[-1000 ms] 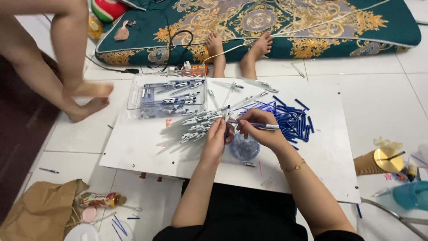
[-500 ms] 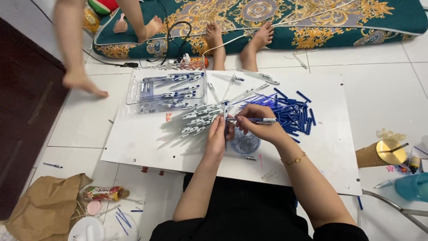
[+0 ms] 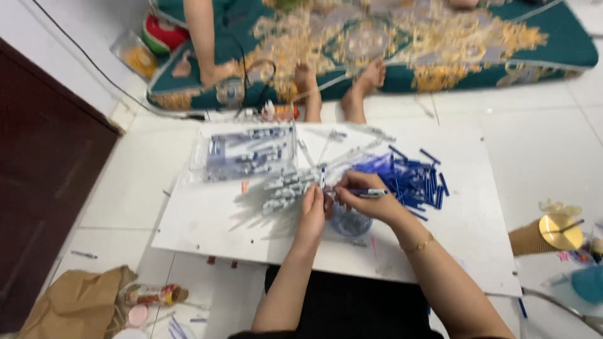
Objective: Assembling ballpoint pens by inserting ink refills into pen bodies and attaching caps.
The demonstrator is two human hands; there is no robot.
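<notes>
Resting on the white board (image 3: pixel 207 232), the left hand (image 3: pixel 312 210) and right hand (image 3: pixel 367 199) meet just above a small round dish (image 3: pixel 350 223). The right grip pinches a pen (image 3: pixel 370 192); the left grip's fingers close on a small part I cannot make out. Beyond the dish lie grey pen barrels (image 3: pixel 282 188), blue caps (image 3: pixel 414 182) to its right, and a clear bag of pens (image 3: pixel 248 154) farther off.

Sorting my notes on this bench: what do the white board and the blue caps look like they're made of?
The white board looks like thin, smooth rigid sheet, plastic or laminate; its surface is flat and matte. The blue caps seem to be glossy moulded plastic, uniform in colour. The picture is too blurred to be sure.
</notes>
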